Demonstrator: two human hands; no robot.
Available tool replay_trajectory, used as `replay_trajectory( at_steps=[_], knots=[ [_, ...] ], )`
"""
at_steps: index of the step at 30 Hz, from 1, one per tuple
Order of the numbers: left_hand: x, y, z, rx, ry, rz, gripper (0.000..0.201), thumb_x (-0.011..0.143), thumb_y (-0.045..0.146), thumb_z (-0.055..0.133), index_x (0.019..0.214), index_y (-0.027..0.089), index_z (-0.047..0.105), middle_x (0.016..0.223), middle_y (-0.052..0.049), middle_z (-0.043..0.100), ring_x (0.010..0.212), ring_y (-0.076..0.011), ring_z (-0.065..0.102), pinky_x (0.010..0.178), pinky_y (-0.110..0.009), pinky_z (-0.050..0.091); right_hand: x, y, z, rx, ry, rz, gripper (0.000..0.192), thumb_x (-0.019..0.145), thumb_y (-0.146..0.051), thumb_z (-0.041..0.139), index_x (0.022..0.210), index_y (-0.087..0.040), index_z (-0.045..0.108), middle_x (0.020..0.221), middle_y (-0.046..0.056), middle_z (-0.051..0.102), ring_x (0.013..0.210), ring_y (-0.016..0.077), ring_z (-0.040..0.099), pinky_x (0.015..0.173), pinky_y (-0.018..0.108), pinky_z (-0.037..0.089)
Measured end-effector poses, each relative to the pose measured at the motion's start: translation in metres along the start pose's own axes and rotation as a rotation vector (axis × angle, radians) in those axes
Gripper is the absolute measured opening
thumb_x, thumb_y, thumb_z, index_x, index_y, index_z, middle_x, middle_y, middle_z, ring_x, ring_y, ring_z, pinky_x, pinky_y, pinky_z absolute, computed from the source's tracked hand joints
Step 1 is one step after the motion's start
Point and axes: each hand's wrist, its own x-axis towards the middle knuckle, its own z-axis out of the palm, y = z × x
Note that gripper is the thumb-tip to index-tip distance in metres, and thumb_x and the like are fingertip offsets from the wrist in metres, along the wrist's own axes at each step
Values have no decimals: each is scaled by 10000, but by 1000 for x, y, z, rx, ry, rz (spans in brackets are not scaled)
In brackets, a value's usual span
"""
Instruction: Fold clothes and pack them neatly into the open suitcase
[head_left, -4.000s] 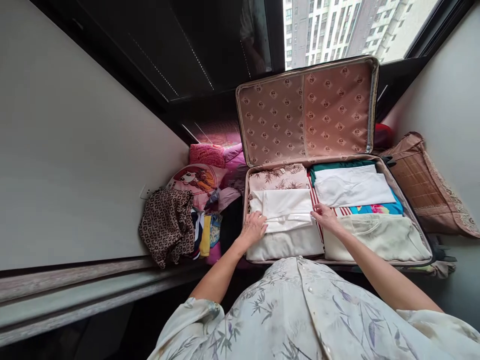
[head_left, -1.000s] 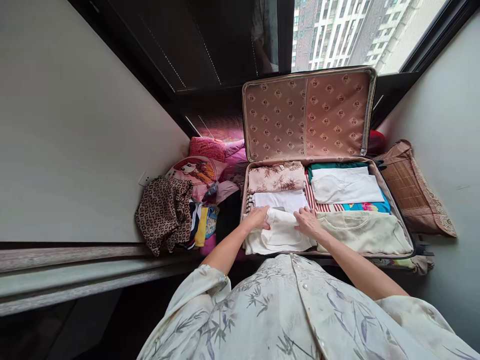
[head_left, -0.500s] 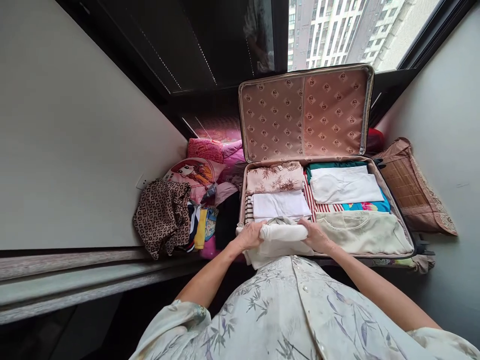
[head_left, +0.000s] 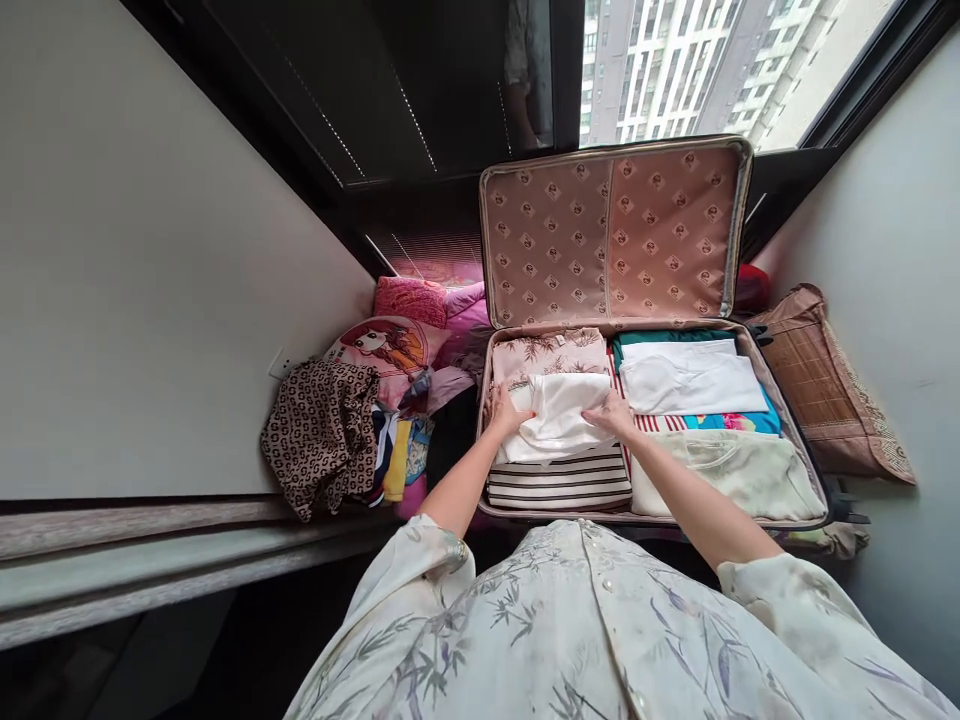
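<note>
An open suitcase (head_left: 780, 405) with a pink patterned lid (head_left: 615, 235) lies in front of me, packed with folded clothes. My left hand (head_left: 504, 413) and my right hand (head_left: 611, 415) grip the two sides of a folded cream garment (head_left: 559, 418) resting on the left stack. A black-and-white striped garment (head_left: 559, 480) lies bare below it, and a pink leaf-print garment (head_left: 547, 355) above it. On the right side lie a white folded garment (head_left: 694, 380) and a pale green one (head_left: 735, 470).
Left of the suitcase sits a heap of loose clothes: a brown patterned piece (head_left: 322, 435), a cartoon-print pillow (head_left: 386, 345) and pink fabric (head_left: 412, 297). A woven brown bag (head_left: 825, 385) leans on the right wall. A window (head_left: 697, 65) is behind the lid.
Both hands picked up the cream garment from the near left of the suitcase, rolled it, and carried it farther in onto the white stack. The striped garment beneath is now uncovered.
</note>
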Motion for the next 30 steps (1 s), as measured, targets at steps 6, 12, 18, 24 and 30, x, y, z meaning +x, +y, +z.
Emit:
replay_trajectory(
  at_steps=[6,12,18,24,30],
  knots=[
    [-1,1,-3,133,-108,-74,748,608,325,896,1270,172,583,1291,-185,612,1267,-392,541,1050,-505,395,-19,-10,13,-131,57,-98,461,757,-264,676,1202,-144,646,1117,182,696,1099,346,611,920,438,487],
    [-38,-6,-16,97,-42,336,354,734,294,762,1059,208,651,1242,-128,633,1234,-319,546,1077,-441,415,-76,16,39,-193,179,-753,320,828,-57,506,1035,-219,688,1358,160,616,1316,319,496,1062,506,435],
    [-74,-20,-18,-17,-7,280,218,772,234,630,988,213,609,952,-59,680,922,-227,646,843,-338,502,-85,31,39,137,167,-747,268,853,-141,475,1056,-219,630,1078,130,715,1013,274,659,872,415,545],
    [-15,23,-82,-37,-70,187,382,665,353,795,915,224,535,745,61,610,698,-142,586,651,-227,428,-42,-1,-5,384,251,-518,350,796,-336,644,1106,-229,523,865,38,683,749,232,634,646,325,515],
    [81,75,-99,264,-20,99,732,680,272,845,1340,213,533,1269,-132,668,1147,-327,636,949,-396,488,59,-43,-35,402,196,-103,537,717,-342,716,1191,-230,490,1001,78,676,935,296,636,812,401,523]
  ],
)
